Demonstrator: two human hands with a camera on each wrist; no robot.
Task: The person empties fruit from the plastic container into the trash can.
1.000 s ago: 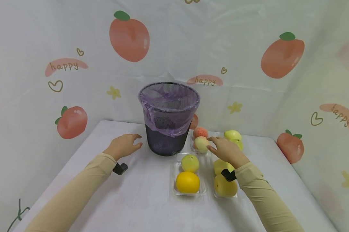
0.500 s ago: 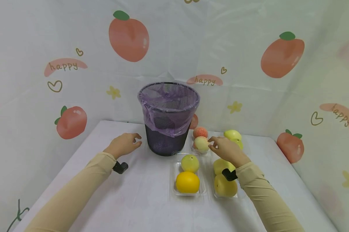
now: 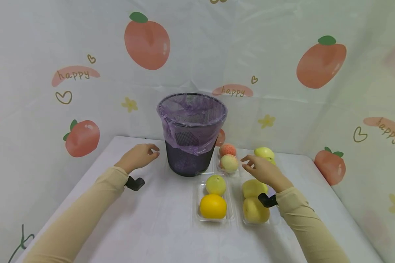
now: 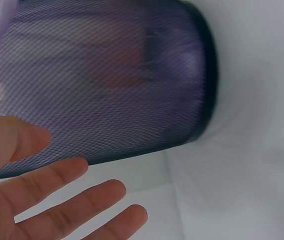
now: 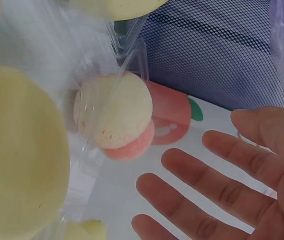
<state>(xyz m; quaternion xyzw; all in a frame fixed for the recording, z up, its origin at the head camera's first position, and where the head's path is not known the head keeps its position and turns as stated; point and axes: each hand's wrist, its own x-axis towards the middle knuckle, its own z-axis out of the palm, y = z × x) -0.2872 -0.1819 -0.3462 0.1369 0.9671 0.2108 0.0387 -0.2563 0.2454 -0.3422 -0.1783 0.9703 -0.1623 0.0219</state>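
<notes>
My left hand (image 3: pixel 139 156) hovers open over the white table just left of the black mesh bin (image 3: pixel 191 146) with its purple liner. In the left wrist view its straight fingers (image 4: pixel 67 200) lie close to the bin's wall (image 4: pixel 107 85) without touching it. My right hand (image 3: pixel 261 168) is open with spread fingers, a little right of the pale peach (image 3: pixel 229 163) and holding nothing. The right wrist view has that peach (image 5: pixel 113 116) under clear plastic, apart from the fingers (image 5: pixel 206 190).
A pink peach (image 3: pixel 227 149) sits behind the pale one in a clear tray. Another tray (image 3: pixel 197 215) holds a green-yellow fruit (image 3: pixel 215 184) and an orange (image 3: pixel 213 206). Yellow fruits (image 3: pixel 256 211) lie under my right wrist, and another (image 3: pixel 264 152) at the back. Printed sheets wall the table.
My right hand has drawn back to the right, off the pale peach, and its fingers have spread. My left hand has lifted slightly beside the bin.
</notes>
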